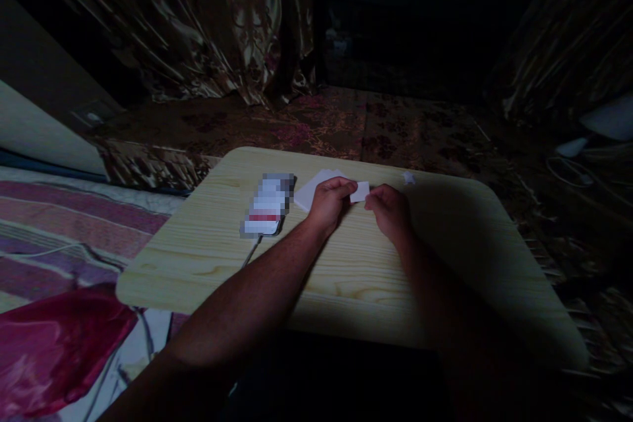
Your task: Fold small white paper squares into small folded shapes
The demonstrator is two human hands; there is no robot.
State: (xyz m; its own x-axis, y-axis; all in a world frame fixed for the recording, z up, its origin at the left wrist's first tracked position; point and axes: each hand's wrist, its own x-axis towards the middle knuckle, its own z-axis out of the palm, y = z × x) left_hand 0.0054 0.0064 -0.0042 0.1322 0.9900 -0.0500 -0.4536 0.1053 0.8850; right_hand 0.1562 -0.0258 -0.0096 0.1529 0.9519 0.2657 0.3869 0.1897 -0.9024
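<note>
Between my two hands is a small white piece of paper point(360, 192), held above the wooden table. My left hand point(332, 201) pinches its left side between thumb and fingers. At its right edge, my right hand point(390, 210) grips it with closed fingertips. A stack of white paper sheets point(307, 192) lies on the table just behind and left of my left hand, which hides part of it. Farther right, past my right hand, sits a small crumpled or folded white paper piece point(408, 177).
A phone point(268, 204) with a lit, blurred screen and a cable lies left of the paper on the light wooden table point(356, 277). Patterned curtains point(237, 20) hang behind. A striped bed cover point(79, 211) and a pink bag point(64, 349) are at the left.
</note>
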